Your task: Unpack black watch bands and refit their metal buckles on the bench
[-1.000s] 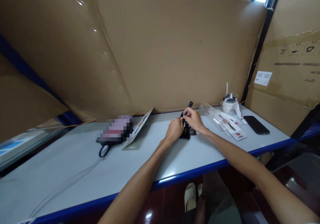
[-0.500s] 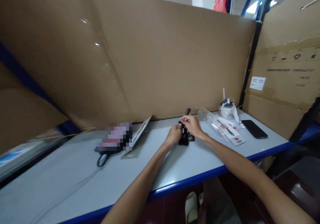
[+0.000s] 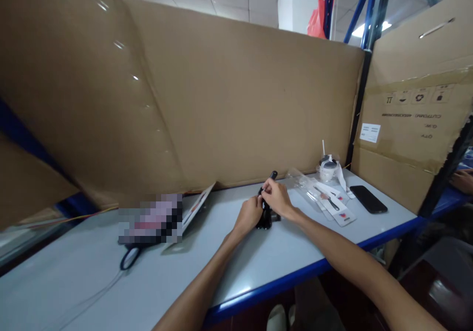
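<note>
A small bundle of black-handled tools point(image 3: 263, 221) lies on the grey-white shelf top, its glossy handle ends toward me. My left hand point(image 3: 249, 214) is closed around its left side. From the right, my right hand point(image 3: 277, 199) pinches at the upper part of the bundle, fingertips close to the left thumb. One black handle point(image 3: 273, 175) sticks out beyond the right hand's fingers, pointing away from me. The hands cover the middle of the tools, so their kind cannot be made out.
Right of my hands lie clear plastic packaging point(image 3: 301, 185), printed cards point(image 3: 334, 205) and a black phone point(image 3: 368, 199). A lidded cup with a straw point(image 3: 327, 168) stands behind them. To the left are a leaning card point(image 3: 192, 213) and a blurred-out item point(image 3: 151, 222). Cardboard point(image 3: 236, 99) walls the back.
The view has tilted up and shifted a little, so everything sits lower and further left in the picture. Both hands stay on the black-handled tools, with the fingers slightly shifted.
</note>
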The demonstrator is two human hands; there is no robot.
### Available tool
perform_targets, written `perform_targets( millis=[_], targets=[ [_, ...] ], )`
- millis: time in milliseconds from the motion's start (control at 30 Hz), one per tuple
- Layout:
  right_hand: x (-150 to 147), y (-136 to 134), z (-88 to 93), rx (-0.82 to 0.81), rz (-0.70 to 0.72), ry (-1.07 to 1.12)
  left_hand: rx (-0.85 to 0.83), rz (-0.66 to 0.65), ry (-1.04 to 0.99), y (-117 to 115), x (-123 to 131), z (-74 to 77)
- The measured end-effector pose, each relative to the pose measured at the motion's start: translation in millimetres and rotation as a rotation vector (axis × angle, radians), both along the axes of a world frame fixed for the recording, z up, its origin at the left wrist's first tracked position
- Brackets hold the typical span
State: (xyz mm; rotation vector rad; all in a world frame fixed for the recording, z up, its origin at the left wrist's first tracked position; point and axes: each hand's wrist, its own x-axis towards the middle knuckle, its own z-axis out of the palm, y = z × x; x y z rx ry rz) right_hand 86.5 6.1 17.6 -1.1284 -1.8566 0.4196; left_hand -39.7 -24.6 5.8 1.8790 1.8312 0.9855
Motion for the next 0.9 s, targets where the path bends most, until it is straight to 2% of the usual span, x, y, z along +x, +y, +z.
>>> perform_targets(
  millis=[133,233,400,567,667,800,900],
  targets=[
    [6.7,-1.8,2.6,0.132,0.055,-0.177,-0.003,0.011,-0.007,1.6,0.4,-1.7],
    [8.4,1.1,1.1,0.187,0.086,-0.165,-0.011,0.024,-0.044,5.5,0.0,-4.1],
    [3.7,5.8,-2.3,-0.014,0.053,0.071,-0.024,0.04,-0.108,8.1,-1.1,-8.8],
    [2.0,1.0,-0.6,-0.111,0.132,0.203,-0.027,0.044,-0.103,6.2,-0.3,-7.9],
    [1.5,0.5,-1.3,-0.085,0.117,0.207,-0.029,0.041,-0.082,5.7,0.9,-5.4],
    [1.3,4.0,-4.9,0.045,0.037,0.075,-0.038,0.043,-0.051,4.8,2.2,-3.4],
    [1.1,5.4,-7.3,0.077,0.013,0.01,-0.052,0.049,-0.035,4.6,1.8,-2.7]
  ],
)
